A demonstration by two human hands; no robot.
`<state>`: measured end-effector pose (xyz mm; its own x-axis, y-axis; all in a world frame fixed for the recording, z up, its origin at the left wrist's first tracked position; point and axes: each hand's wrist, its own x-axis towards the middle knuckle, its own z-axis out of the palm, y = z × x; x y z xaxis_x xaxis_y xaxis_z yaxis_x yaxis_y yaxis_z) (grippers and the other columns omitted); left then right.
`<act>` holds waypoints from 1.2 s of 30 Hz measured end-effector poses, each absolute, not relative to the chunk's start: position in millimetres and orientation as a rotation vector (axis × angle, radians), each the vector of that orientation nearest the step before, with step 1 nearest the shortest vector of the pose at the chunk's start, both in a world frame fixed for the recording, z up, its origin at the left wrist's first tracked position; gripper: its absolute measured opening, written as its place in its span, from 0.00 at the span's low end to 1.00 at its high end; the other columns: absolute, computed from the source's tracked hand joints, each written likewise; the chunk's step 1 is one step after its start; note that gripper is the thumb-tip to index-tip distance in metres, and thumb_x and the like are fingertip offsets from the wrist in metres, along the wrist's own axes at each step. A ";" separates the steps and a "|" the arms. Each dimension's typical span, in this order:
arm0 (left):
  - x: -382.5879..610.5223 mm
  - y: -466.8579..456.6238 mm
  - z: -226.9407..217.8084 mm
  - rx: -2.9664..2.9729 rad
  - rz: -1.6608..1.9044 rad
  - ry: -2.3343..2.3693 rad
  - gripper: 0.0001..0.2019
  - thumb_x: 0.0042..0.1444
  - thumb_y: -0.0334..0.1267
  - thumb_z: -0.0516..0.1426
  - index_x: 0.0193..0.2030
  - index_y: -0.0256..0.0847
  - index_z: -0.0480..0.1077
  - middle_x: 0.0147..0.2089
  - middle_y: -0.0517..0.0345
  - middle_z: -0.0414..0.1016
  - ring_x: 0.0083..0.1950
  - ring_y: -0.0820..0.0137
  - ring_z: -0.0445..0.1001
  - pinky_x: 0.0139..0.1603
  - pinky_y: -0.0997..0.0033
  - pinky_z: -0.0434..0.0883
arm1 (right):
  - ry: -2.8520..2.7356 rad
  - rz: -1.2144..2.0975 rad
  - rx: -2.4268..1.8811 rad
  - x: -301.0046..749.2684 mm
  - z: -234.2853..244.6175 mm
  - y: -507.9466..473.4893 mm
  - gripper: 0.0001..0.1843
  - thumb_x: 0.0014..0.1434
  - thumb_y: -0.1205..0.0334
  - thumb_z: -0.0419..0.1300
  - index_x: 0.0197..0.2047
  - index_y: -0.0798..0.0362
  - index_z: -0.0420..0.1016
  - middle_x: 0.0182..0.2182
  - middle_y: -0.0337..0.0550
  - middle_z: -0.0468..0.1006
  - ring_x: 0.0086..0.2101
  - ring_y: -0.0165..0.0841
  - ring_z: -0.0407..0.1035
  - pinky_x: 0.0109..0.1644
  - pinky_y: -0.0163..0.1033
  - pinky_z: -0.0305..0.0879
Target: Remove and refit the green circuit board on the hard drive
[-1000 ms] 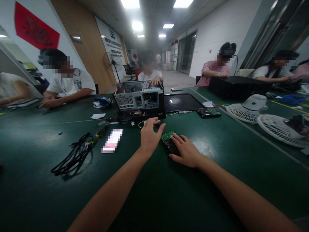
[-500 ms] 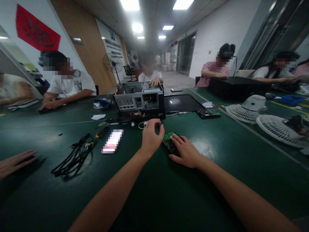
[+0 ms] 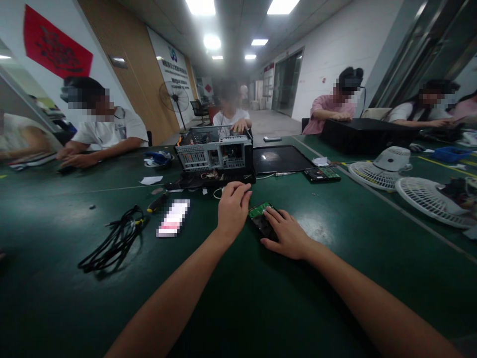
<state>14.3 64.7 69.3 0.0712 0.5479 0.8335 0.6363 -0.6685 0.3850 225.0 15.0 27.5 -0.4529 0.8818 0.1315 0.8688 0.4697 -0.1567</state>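
A hard drive with a green circuit board facing up lies slanted on the table. My right hand rests over its right side, fingers across the top and thumb along the near edge, holding it against the table. Just left of the drive, my left hand is raised, its fingers curled and thumb and fingertips closed together. Whatever may be between those fingertips is too small or hidden to make out. A yellow-and-black screwdriver lies left of that hand, by a phone with a lit screen.
An opened computer case stands ahead, with a co-worker's hand on top. A black panel and a second hard drive lie to its right. Coiled black cable is at left; white fan grilles are at right.
My left hand's thumb and fingertips have closed together, and the hand has shifted slightly left. My right hand stays on the drive. Another person's hand at the left edge has almost left the view.
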 end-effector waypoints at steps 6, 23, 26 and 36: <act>16.0 63.3 72.6 -2.246 -1.711 -1.204 0.11 0.66 0.31 0.56 0.51 0.45 0.75 0.51 0.51 0.74 0.53 0.62 0.75 0.57 0.57 0.75 | -2.527 0.097 -1.518 225.2 27.0 14.8 0.49 0.61 0.35 0.56 0.76 0.54 0.52 0.74 0.53 0.51 0.66 0.61 0.51 0.66 0.62 0.56; 12.2 67.5 67.4 -2.239 -1.736 -1.367 0.12 0.58 0.39 0.67 0.46 0.43 0.70 0.44 0.54 0.73 0.44 0.63 0.76 0.45 0.60 0.78 | -2.523 0.094 -1.513 225.9 26.4 15.3 0.48 0.61 0.35 0.56 0.76 0.53 0.52 0.74 0.53 0.50 0.66 0.61 0.52 0.66 0.62 0.56; 12.5 66.1 68.9 -2.253 -1.702 -1.358 0.09 0.61 0.36 0.63 0.47 0.43 0.71 0.46 0.53 0.73 0.46 0.62 0.75 0.45 0.61 0.77 | -2.524 0.099 -1.511 225.7 26.5 15.1 0.49 0.61 0.35 0.56 0.76 0.54 0.52 0.74 0.53 0.50 0.66 0.61 0.52 0.66 0.63 0.56; 10.4 64.8 74.9 -2.268 -1.476 -1.391 0.13 0.66 0.31 0.56 0.56 0.44 0.72 0.49 0.50 0.72 0.53 0.60 0.72 0.56 0.56 0.73 | -2.523 0.106 -1.516 225.3 26.3 15.4 0.49 0.61 0.35 0.56 0.76 0.54 0.52 0.74 0.53 0.51 0.66 0.62 0.51 0.66 0.63 0.56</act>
